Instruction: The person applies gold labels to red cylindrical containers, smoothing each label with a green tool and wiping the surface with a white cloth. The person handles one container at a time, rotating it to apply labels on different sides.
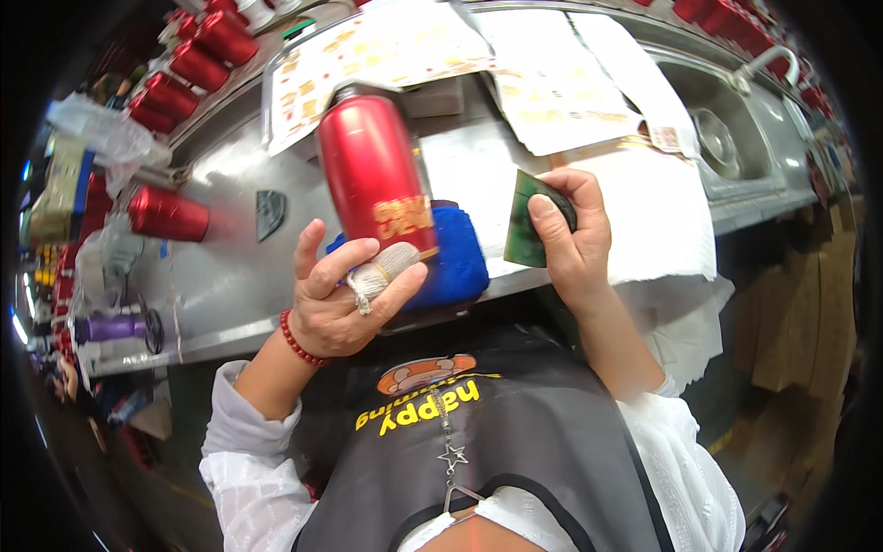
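A shiny red metal bottle (370,166) with gold print lies tilted on a folded blue cloth (457,262), its neck pointing away from me. My left hand (336,308) is at the bottle's base, fingers spread. Pale knitted fabric (379,276) wraps one of its fingers, beside the printed part. Over the counter to the right, my right hand (575,230) grips a green scraper (526,219) with a dark handle between thumb and fingers. The scraper is apart from the bottle. Whether my left fingertips press on the bottle is hard to tell.
The metal counter (239,304) carries a dark-edged flat piece (269,213) and another red bottle (168,212) at left. Printed sheets (386,46) lie at the back, white paper (653,221) at right. Beyond is a sink (750,138) with a tap (773,63). More red bottles (200,64) stand far left.
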Available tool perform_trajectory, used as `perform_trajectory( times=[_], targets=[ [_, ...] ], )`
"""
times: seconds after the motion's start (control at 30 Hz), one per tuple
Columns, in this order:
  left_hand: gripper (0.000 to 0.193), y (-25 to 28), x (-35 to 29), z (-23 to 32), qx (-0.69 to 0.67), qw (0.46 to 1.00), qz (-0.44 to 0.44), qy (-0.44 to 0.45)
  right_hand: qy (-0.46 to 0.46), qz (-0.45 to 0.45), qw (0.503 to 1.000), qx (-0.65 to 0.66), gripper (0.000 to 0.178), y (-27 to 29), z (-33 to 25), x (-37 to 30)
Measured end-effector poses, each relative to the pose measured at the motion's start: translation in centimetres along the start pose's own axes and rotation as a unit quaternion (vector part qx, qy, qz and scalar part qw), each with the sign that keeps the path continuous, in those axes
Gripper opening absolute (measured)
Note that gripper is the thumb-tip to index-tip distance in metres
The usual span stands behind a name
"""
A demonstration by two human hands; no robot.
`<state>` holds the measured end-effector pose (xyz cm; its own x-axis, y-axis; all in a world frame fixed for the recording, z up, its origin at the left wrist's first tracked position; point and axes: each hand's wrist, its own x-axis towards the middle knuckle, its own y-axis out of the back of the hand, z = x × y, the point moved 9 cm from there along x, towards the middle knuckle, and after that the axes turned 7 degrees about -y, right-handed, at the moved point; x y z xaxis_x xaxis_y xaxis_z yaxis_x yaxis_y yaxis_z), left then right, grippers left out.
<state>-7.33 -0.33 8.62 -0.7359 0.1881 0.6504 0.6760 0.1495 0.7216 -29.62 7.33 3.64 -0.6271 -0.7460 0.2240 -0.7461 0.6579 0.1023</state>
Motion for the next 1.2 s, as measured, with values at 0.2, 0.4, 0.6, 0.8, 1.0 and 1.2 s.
perform_trajectory(
  times=[0.2,0.4,0.6,0.8,1.0,1.2],
  targets=[
    [0.031,-1.8,2.9,1.1,-0.023,0.995,-0.039,-0.088,0.121,0.031,0.973,-0.193,0.032,6.8,-1.5,2.9],
    [0.029,-1.6,3.1,1.5,-0.051,0.997,-0.051,-0.038,0.097,0.080,0.826,-0.549,0.023,22.5,5.7,13.6],
    [0.032,1.2,-1.9,0.2,-0.027,0.985,-0.015,0.170,-0.101,0.019,0.831,-0.547,0.049,28.2,10.3,16.6],
    [0.033,0.9,-4.5,-1.3,-0.047,0.960,0.030,0.274,-0.157,0.031,0.799,-0.580,0.089,30.4,14.1,17.8],
    [0.034,0.6,-4.6,-1.6,-0.038,0.957,0.039,0.285,-0.164,0.038,0.803,-0.572,0.083,31.2,14.8,19.5],
    [0.033,0.2,-5.3,-1.8,-0.065,0.946,0.070,0.310,-0.133,0.068,0.852,-0.501,0.058,32.9,14.9,19.5]
  ],
)
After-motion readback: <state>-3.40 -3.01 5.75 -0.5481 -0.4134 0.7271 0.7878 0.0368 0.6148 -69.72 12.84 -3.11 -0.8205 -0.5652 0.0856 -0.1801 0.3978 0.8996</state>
